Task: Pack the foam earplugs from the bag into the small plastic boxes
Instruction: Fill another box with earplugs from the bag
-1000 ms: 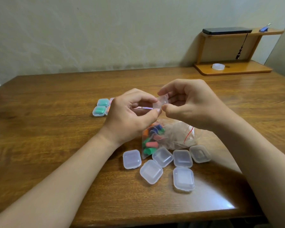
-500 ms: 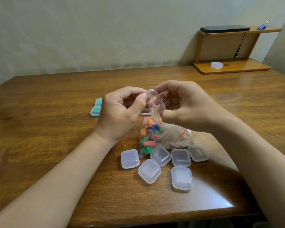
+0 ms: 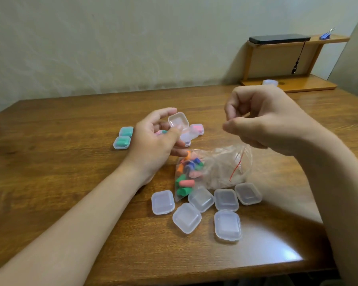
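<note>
Holding a small clear plastic box (image 3: 178,122) with its hinged lid swung open, your left hand (image 3: 153,145) has thumb and fingers curled round it just above the brown wooden table (image 3: 50,162). Your right hand (image 3: 262,122) hangs higher, above the bag, fingers curled in and thumb tip close to the forefinger; nothing shows between them.

Below that hand a crumpled clear zip bag with a red seal line (image 3: 221,168) lies on the table. A cluster of foam earplugs in green, pink, orange and blue (image 3: 187,172) sits in its left end, close under your left hand.

Six closed, empty clear plastic boxes (image 3: 227,227) lie in a loose group just in front of the bag, some touching it. Beyond your left hand, two closed boxes with green earplugs inside (image 3: 122,142) sit side by side, and a closed box with pink earplugs (image 3: 196,129) lies just right of the open one.

At the far right corner stands a low wooden shelf (image 3: 287,84) with a flat black device (image 3: 279,38) on top.
</note>
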{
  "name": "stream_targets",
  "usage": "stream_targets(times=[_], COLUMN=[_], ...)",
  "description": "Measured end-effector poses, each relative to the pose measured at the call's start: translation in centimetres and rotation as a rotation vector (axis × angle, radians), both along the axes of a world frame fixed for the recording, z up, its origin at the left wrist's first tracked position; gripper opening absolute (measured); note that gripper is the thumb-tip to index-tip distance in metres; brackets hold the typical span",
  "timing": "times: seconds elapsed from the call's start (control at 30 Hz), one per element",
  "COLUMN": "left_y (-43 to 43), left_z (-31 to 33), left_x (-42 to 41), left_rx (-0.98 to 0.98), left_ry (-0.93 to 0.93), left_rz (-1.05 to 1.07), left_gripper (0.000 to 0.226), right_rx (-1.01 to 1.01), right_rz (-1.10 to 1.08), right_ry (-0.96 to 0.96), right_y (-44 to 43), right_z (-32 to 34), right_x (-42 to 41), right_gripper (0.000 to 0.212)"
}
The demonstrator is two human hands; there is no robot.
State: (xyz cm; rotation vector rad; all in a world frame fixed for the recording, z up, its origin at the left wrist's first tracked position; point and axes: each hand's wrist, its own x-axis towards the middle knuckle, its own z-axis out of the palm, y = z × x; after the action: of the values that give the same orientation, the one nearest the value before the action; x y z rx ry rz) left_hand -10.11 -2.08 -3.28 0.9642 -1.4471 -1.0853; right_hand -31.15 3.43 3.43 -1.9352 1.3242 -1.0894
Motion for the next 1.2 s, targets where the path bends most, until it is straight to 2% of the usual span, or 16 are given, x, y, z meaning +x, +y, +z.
stream_targets(times=[0.13,0.27,0.57,0.7,0.77,0.87,0.93,1.0,1.03,1.1,1.2], left_y=[0.2,0.2,0.1,0.2,0.3,0.3,0.2,0.2,0.2,0.3,0.3], left_z=[-0.1,-0.3,-0.3,-0.3,-0.2,-0.2,-0.1,-0.1,-0.1,-0.1,-0.1], left_x=[0.1,0.2,0.3,0.3,0.3,0.3,0.3,0.2,0.2,0.3,0.3], left_rx=[0.036,0.036,0.012,0.017,0.021,0.024,0.027,0.021,0.018,0.022,0.024], left_ry=[-0.057,-0.108,-0.25,-0.247,-0.247,-0.232,-0.217,-0.212,-0.215,-0.215,-0.22], left_rz=[-0.079,-0.096,-0.041,-0.048,-0.047,-0.04,-0.034,-0.028,-0.024,-0.023,-0.026], left_gripper=[0.048,0.054,0.057,0.057,0.057,0.057,0.057,0.056,0.056,0.056,0.056], right_rx=[0.224,0.318,0.24,0.232,0.209,0.19,0.194,0.199,0.19,0.188,0.209], right_rz=[0.084,0.064,0.071,0.105,0.106,0.055,0.05,0.071,0.085,0.123,0.145], right_ry=[0.202,0.337,0.576,0.664,0.64,0.502,0.435,0.372,0.351,0.348,0.411], right_y=[0.9,0.8,-0.1,-0.7,-0.9,-1.2,-1.2,-1.0,-0.9,-0.6,-0.3], right_z=[1.0,1.1,-0.8,-1.5,-1.8,-2.2,-2.2,-1.9,-1.8,-1.6,-1.6], right_x=[-1.1,-1.4,-0.6,-0.1,0.2,0.5,0.6,0.6,0.7,0.9,1.2], right_gripper=[0.011,0.008,0.015,0.024,0.03,0.036,0.03,0.014,0.019,0.035,0.031])
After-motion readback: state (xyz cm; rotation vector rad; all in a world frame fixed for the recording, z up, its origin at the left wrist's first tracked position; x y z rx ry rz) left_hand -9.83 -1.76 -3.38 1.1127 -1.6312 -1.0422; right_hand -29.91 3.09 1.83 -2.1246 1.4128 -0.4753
